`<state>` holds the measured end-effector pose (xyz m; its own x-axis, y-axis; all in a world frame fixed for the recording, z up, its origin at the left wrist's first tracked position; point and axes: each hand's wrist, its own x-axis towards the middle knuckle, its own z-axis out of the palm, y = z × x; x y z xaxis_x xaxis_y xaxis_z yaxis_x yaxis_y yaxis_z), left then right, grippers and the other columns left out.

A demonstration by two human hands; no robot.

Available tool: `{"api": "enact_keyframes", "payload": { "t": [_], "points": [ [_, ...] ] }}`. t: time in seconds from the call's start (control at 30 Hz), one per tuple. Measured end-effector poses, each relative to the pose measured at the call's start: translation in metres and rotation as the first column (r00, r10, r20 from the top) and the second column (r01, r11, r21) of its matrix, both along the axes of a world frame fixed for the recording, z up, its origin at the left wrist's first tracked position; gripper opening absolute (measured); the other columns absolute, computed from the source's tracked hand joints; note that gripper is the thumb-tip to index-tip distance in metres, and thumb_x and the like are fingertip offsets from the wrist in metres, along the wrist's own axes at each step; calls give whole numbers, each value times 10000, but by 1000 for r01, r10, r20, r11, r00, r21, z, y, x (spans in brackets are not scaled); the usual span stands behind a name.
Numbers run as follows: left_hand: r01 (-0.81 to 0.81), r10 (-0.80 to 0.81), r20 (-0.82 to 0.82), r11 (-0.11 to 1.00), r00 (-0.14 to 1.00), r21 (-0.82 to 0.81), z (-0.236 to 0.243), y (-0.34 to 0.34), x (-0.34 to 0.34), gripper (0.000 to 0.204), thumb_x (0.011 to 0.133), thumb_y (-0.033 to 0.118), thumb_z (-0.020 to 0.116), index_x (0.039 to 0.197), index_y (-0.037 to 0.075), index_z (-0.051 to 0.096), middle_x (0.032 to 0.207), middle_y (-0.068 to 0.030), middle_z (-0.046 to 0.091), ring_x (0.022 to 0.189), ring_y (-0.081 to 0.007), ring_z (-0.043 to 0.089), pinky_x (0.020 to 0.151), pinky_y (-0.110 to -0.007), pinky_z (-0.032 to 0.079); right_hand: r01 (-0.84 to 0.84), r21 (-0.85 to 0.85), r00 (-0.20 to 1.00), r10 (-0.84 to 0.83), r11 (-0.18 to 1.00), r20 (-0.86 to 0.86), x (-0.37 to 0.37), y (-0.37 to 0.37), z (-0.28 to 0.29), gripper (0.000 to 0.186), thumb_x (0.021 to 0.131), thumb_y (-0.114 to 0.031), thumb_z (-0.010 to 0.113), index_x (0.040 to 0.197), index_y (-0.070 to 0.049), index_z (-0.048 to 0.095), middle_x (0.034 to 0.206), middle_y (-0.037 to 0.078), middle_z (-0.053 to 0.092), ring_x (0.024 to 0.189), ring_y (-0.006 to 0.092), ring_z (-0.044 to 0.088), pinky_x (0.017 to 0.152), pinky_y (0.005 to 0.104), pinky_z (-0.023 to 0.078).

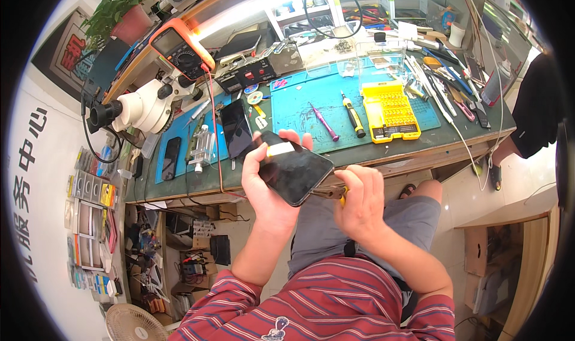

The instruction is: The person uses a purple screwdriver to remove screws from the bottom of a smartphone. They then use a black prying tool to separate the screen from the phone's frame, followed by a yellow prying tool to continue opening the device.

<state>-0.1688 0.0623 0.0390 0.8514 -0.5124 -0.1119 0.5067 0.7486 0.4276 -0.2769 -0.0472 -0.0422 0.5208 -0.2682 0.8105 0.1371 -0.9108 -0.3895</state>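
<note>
My left hand is wrapped round a black smartphone, held tilted above the bench's front edge with its dark glossy face up. A pale label or glare patch shows near the phone's upper left end. In my right hand is a pair of pliers with yellow grips. Their metal jaws reach the phone's lower right edge; whether they pinch it I cannot tell. Just behind my left hand, another dark phone lies on the bench.
On the blue mat lie a purple screwdriver, a yellow-black screwdriver and a yellow bit case. A microscope, multimeter and clear clamp stand left. Another person is at the right.
</note>
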Motion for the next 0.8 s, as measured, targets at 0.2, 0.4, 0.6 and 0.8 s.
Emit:
{"api": "enact_keyframes", "payload": {
  "t": [0.2, 0.4, 0.6, 0.8],
  "points": [
    [-125, 144, 110, 979, 983, -164, -7, -1, -4, 300, 958, 153, 577, 1258, 153, 578, 1223, -128, 612, 1227, -322, 568, 1110, -494, 461, -46, 178, 999, 42, 983, 24, 1, 28, -3, 627, 635, 51, 754, 1216, 2, 523, 1110, 176, 568, 945, 362, 574, 821, 448, 449],
    [-143, 177, 178, 971, 968, -191, -11, -2, -2, 308, 959, 152, 577, 1266, 128, 571, 1241, -125, 600, 1269, -307, 535, 1103, -465, 469, -47, 237, 998, 37, 970, 43, 2, 38, -4, 553, 651, 54, 750, 1154, -12, 529, 1062, 168, 568, 902, 352, 569, 779, 442, 452],
    [-63, 63, -12, 997, 998, -41, 2, 5, -2, 275, 936, 124, 599, 1206, 82, 564, 1176, -153, 605, 1162, -309, 598, 1083, -480, 485, 16, -7, 996, -15, 1000, 91, 5, 12, -5, 330, 769, -30, 733, 1049, -49, 559, 903, 98, 550, 733, 275, 547, 638, 398, 440],
    [99, -93, -117, 994, 989, 50, -2, 4, 5, 171, 940, 107, 571, 1099, 159, 536, 1071, -120, 608, 1074, -254, 633, 1106, -524, 473, 44, -153, 996, -33, 987, 79, 4, -16, 0, 436, 749, -24, 720, 1160, -35, 575, 1019, 105, 582, 829, 286, 578, 708, 414, 453]
  ]
}}
